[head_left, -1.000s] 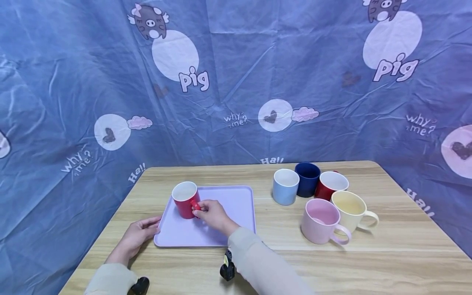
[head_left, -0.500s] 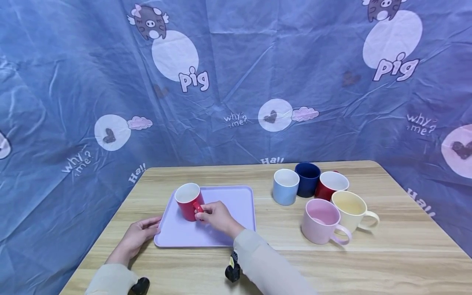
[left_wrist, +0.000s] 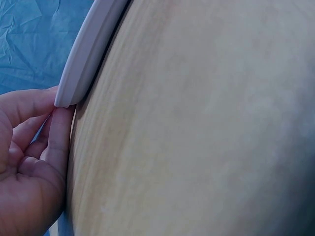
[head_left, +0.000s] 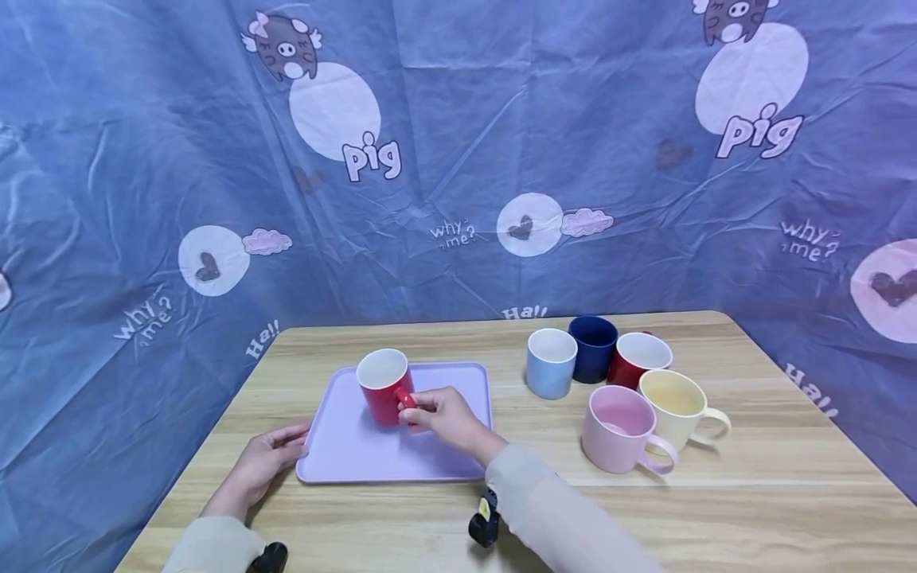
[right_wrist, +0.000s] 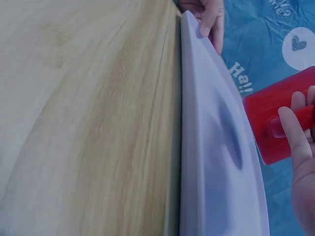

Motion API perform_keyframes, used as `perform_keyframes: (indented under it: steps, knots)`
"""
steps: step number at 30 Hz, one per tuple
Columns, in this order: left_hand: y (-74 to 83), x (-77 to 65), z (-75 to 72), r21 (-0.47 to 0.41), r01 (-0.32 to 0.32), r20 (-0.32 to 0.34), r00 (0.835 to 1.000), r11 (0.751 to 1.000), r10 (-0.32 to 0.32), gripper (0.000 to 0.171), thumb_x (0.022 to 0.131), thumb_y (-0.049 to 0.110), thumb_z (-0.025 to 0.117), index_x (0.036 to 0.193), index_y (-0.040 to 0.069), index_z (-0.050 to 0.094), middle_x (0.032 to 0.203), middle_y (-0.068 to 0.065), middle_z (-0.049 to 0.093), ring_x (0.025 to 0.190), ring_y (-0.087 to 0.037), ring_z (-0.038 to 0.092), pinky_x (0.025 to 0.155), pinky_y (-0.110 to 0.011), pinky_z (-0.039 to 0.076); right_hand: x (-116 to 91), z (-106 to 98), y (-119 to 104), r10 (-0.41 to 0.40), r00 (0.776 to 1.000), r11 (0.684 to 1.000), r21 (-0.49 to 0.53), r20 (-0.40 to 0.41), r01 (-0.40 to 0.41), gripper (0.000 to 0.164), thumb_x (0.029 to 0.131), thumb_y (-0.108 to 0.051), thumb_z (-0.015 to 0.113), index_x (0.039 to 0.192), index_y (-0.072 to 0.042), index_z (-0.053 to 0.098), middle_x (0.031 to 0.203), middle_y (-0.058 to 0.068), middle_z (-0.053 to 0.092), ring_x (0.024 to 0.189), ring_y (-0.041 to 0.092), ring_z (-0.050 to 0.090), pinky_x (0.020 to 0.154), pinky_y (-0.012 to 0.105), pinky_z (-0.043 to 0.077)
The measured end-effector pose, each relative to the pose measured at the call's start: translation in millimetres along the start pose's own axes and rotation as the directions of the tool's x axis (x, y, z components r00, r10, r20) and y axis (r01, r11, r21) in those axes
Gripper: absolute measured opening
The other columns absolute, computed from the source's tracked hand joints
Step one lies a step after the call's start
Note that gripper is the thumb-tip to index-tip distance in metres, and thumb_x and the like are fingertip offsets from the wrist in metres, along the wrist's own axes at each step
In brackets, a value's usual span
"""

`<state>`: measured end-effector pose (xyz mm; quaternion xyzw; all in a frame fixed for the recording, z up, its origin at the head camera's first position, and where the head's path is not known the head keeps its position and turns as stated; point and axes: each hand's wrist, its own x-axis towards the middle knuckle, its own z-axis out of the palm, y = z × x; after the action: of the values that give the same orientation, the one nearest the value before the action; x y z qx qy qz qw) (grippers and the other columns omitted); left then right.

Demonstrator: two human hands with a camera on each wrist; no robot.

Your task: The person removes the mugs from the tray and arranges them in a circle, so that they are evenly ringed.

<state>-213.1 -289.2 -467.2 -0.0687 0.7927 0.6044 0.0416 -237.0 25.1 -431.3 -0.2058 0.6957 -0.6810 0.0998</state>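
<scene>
A red mug (head_left: 381, 398) with a white inside is over the left half of a lilac tray (head_left: 344, 460) in the head view. My right hand (head_left: 453, 422) pinches its handle from the right. In the right wrist view the mug (right_wrist: 268, 105) is a little above the tray (right_wrist: 211, 172), its shadow falling on the surface. My left hand (head_left: 263, 463) holds the tray's near left corner. The left wrist view shows thumb and fingers (left_wrist: 59, 132) of that hand pinching the tray rim (left_wrist: 88, 54).
On the table's right side stand a light blue mug (head_left: 551, 366), a navy mug (head_left: 593, 350), a second red mug (head_left: 626, 370), a yellow mug (head_left: 669, 414) and a pink mug (head_left: 614, 438). A blue printed cloth (head_left: 458, 159) hangs behind the wooden table (head_left: 401, 525).
My right hand has moved to the right with the red mug, away from the tray's left side and towards its middle. The left hand stays at the tray corner.
</scene>
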Motion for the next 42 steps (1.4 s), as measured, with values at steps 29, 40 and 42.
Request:
perform_keyframes:
  steps: [29,40,42]
  knots:
    - [-3.2,2.4,-0.7,-0.028,-0.02,0.013,1.0,0.999,0.021,0.051,0.086,-0.005,0.06,0.132,-0.017,0.042,0.122,-0.027,0.058,0.091,-0.002,0.06,0.081,-0.02,0.052,-76,-88,-8,-0.004,0.992,0.998,-0.057,-0.125,-0.003,0.029,0.089,-0.005,0.065,0.112,0.013,0.063,0.102,0.024,0.067,0.091,0.027,0.066,0.077,0.035,0.056]
    - [-3.0,2.4,-0.6,-0.012,-0.016,0.012,1.0,1.0,0.016,0.05,0.087,-0.004,0.06,0.132,-0.017,0.042,0.122,-0.027,0.058,0.092,-0.003,0.061,0.081,-0.02,0.052,-107,-107,-6,0.04,0.976,0.993,-0.101,-0.213,-0.063,0.031,0.089,-0.011,0.067,0.111,0.012,0.065,0.104,0.023,0.067,0.091,0.026,0.066,0.079,0.034,0.055]
    - [-3.3,2.6,-0.4,-0.015,-0.015,0.01,1.0,1.0,0.015,0.05,0.087,-0.004,0.06,0.132,-0.017,0.043,0.122,-0.027,0.058,0.092,-0.003,0.061,0.081,-0.02,0.052,-112,-108,-4,0.044,0.971,0.991,-0.113,-0.236,-0.072,0.031,0.088,-0.011,0.068,0.11,0.011,0.065,0.103,0.022,0.068,0.089,0.022,0.066,0.08,0.032,0.055]
